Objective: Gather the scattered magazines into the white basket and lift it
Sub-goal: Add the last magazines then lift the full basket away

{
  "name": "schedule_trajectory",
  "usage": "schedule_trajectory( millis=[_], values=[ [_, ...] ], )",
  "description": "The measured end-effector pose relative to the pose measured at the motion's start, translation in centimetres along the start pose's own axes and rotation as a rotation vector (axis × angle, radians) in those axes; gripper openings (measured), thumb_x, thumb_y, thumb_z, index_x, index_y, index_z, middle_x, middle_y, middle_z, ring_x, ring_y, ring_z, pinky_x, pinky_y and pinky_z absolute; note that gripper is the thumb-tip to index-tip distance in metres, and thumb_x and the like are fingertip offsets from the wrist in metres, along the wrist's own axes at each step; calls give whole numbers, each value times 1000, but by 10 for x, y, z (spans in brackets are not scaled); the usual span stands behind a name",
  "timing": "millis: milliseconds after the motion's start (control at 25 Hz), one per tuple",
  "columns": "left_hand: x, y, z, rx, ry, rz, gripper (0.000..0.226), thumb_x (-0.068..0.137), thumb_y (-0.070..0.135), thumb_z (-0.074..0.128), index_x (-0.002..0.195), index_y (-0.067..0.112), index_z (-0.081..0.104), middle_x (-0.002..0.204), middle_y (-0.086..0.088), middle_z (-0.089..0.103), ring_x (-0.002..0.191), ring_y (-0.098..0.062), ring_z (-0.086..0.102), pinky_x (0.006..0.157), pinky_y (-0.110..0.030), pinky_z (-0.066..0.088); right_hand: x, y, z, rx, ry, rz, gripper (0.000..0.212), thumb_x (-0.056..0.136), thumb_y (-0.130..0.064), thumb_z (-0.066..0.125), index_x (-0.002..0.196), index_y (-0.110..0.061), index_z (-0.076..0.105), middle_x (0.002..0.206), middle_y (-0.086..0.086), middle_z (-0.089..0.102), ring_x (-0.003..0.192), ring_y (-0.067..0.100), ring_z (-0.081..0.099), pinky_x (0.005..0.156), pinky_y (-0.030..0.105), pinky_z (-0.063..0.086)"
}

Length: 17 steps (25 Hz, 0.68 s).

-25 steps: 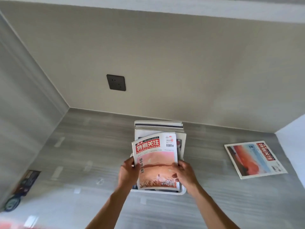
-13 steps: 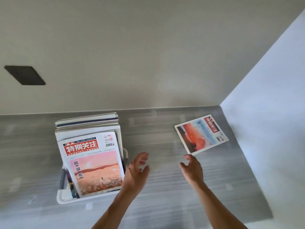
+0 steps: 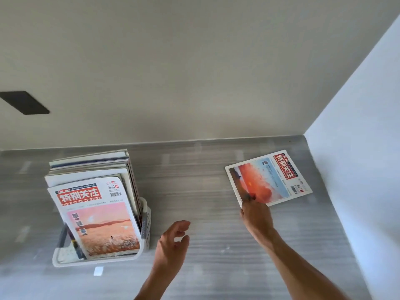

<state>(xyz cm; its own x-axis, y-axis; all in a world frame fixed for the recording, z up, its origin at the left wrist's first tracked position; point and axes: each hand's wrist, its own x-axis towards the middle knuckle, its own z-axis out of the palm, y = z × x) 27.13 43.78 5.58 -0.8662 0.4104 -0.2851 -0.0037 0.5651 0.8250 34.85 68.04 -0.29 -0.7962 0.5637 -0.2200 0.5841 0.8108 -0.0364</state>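
Magazines (image 3: 95, 215) stacked upright in white basket (image 3: 145, 226), left on grey countertop (image 3: 194, 191). One loose magazine (image 3: 275, 178) flat, far right; right hand (image 3: 256, 215) touching its near corner, grip unclear. Left hand (image 3: 173, 241) hovering, fingers relaxed, empty.

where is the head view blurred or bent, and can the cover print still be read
Head view: the grey wood-grain tabletop smears into horizontal streaks; wall edges splay from wide-angle distortion; the red title on the front magazine in the white basket reads sharply, while small print on the loose flat magazine is too soft.
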Motion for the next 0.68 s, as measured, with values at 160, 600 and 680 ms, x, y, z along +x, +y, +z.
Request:
schedule_trajectory(
  millis=[160,600,680],
  values=[
    [-1,1,3,-23,113,5,46,78,-13,60,81,32,65,82,4,72,79,-15,70,62,-17,52,-62,-9,-4,77,-71,-238,19,78,-32,65,87,-18,72,81,7,74,66,24,71,55,26,53],
    [-12,-46,55,-3,-157,-494,38,75,8,70,108,21,55,106,-4,69,83,-16,64,60,-23,56,-183,13,47,1073,-315,591,33,67,-27,79,91,-33,58,85,-9,70,77,12,68,66,29,53],
    [-16,-46,51,-137,-197,-529,25,83,5,65,105,16,65,92,2,73,69,-10,65,47,-17,52,-174,5,50,1108,-369,603,30,67,-21,79,89,-27,61,81,-2,71,75,19,68,65,32,51]
  ],
)
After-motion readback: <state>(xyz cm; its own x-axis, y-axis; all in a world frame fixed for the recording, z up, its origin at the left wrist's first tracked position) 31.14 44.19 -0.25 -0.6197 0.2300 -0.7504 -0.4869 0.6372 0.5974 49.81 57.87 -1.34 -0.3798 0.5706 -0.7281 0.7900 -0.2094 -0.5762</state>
